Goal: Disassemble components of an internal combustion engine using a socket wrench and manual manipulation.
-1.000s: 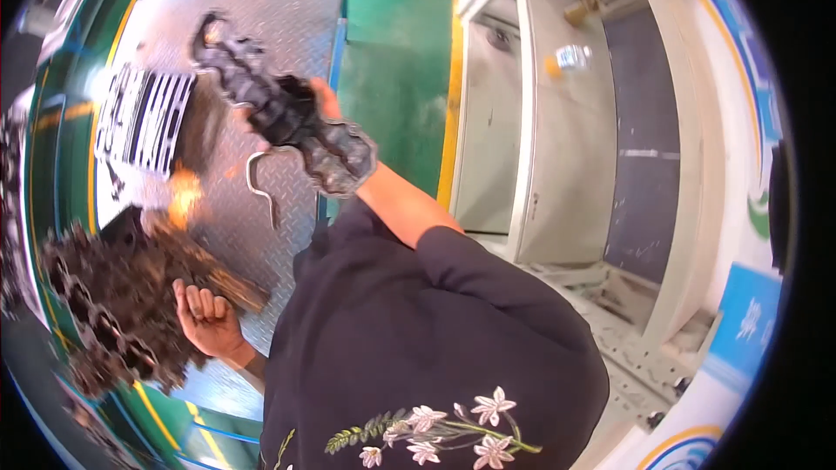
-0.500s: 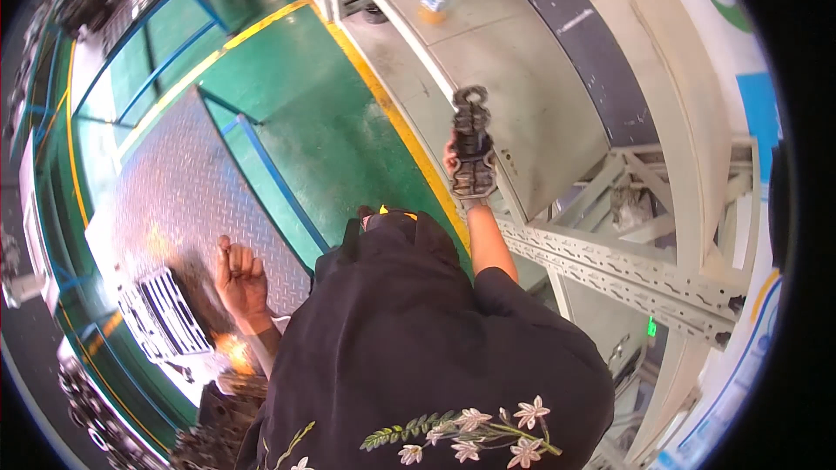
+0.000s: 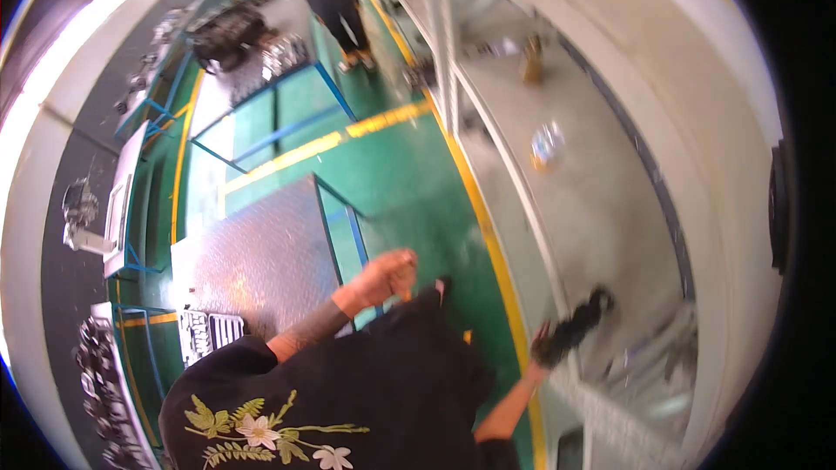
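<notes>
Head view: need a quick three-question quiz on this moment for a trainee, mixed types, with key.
1. Which hand holds the dark metal part?
2. True or false: the left hand is apart from that part.
3. What colour is the floor beside the nearest metal table? A) red B) green C) purple

Key:
1. The right hand
2. True
3. B

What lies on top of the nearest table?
A slotted part lies on the table. The black shirt and left forearm cover its near side; anything there is hidden.
</notes>
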`<state>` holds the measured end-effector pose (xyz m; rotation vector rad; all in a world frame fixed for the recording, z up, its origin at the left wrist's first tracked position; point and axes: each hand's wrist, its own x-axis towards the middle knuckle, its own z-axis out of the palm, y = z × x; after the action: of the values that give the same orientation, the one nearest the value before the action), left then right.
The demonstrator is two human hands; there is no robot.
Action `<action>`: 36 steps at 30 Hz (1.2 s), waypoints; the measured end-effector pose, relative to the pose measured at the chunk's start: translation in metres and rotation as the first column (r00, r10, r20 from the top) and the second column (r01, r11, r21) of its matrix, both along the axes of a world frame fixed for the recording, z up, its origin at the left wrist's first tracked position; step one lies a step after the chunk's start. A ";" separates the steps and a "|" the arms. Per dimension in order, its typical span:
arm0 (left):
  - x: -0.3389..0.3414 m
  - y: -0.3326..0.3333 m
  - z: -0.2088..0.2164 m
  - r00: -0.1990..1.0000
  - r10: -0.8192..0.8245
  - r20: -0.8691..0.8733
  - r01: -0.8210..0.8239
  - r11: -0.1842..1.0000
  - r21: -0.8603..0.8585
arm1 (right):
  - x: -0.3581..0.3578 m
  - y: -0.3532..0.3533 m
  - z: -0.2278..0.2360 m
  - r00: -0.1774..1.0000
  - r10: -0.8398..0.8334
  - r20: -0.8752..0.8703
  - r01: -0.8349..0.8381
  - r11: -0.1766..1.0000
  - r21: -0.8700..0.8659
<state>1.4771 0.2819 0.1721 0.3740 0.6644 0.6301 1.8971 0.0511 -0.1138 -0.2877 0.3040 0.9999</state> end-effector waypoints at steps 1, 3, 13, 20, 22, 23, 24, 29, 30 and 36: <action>-0.015 0.008 0.001 0.996 0.084 -0.011 -0.084 0.996 0.010 | -0.061 0.062 0.124 0.979 -0.090 -0.185 0.049 0.975 -0.218; 0.005 0.021 0.024 0.999 -0.026 0.031 0.025 0.999 0.024 | -0.051 0.005 0.086 0.976 0.142 0.164 -0.161 0.981 0.111; 0.001 0.054 -0.010 0.990 0.113 0.089 -0.109 0.993 -0.052 | -0.064 0.031 0.028 0.753 -0.494 -0.435 0.334 0.856 -0.395; 0.004 0.036 -0.024 0.973 0.226 0.038 -0.226 0.974 0.007 | 0.100 0.080 -0.079 0.746 -0.489 -0.452 0.387 0.871 -0.304; 0.018 0.021 -0.016 0.976 0.208 0.067 -0.206 0.978 -0.038 | 0.143 0.106 -0.073 0.768 -0.627 -0.134 0.456 0.681 -0.573; 0.020 0.015 -0.017 0.967 0.253 0.011 -0.253 0.967 -0.027 | 0.139 0.124 -0.073 0.795 -0.599 -0.096 0.450 0.688 -0.570; 0.011 0.007 -0.018 0.939 0.340 -0.057 -0.341 0.940 -0.005 | 0.115 0.166 -0.070 0.843 -0.532 -0.073 0.403 0.716 -0.570; 0.042 -0.027 -0.021 0.922 0.375 0.092 -0.372 0.927 -0.055 | 0.237 0.121 -0.098 0.905 0.080 0.418 0.218 0.756 -0.617; 0.041 -0.045 -0.031 0.909 0.416 0.012 -0.415 0.909 -0.043 | 0.191 0.147 -0.097 0.997 -0.034 0.071 0.071 0.777 -0.625; 0.076 -0.078 -0.054 0.871 0.466 0.155 -0.454 0.885 -0.107 | 0.206 0.123 -0.063 0.992 -0.007 -0.129 -0.064 0.837 -0.543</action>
<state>1.5530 0.2037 0.1179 0.0887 0.6043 1.0819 2.1028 0.1741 -0.1767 -0.7545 0.7083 0.9461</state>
